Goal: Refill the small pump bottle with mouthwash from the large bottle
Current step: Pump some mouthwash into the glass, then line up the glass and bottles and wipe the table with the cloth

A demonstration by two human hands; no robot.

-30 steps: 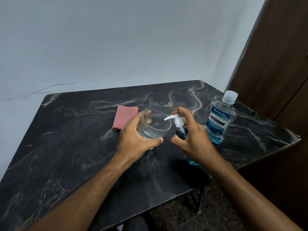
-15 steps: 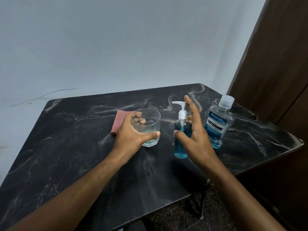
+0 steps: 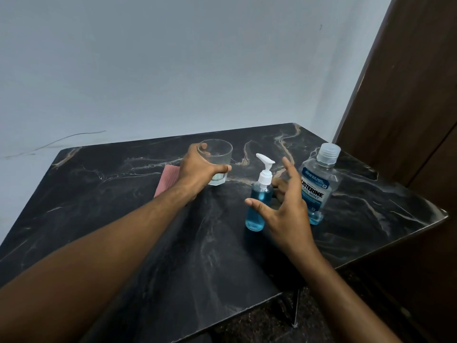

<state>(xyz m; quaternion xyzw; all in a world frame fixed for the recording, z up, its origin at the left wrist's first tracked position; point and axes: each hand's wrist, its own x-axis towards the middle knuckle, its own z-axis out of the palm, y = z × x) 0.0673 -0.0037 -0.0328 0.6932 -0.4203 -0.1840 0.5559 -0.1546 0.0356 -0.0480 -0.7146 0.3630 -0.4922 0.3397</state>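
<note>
Centrally on the dark marbled surface [image 3: 123, 219] stands the small pump bottle [image 3: 258, 204], upright, its clear body filled with blue liquid nearly to the shoulder and its white pump head pointing toward the left. Just to its right, also upright, stands the large bottle [image 3: 319, 184] of mouthwash, capped with a clear ribbed lid; blue liquid shows only in its lowest part, below the label. The right hand [image 3: 284, 209] sits between and in front of these two bottles with its fingers [image 3: 288, 169] spread apart and its thumb extended toward the small pump bottle; the fingers are released and grasp nothing, although some fingertips lie close behind the pump bottle's neck, where contact cannot be determined. The left hand [image 3: 197, 169] reaches farther back and wraps around a clear drinking glass [image 3: 218, 164], thumb across the near side and other fingers curled over the far rim, so that the glass is firmly grasped. A shallow layer of pale liquid lies at the bottom of the glass; whether its base touches the surface cannot be told. Beside the left wrist, partly hidden by it, a pink folded cloth [image 3: 168, 179] lies flat. A pale wall [image 3: 173, 70] rises behind, and a brown wooden panel [image 3: 408, 107] closes the right side.
</note>
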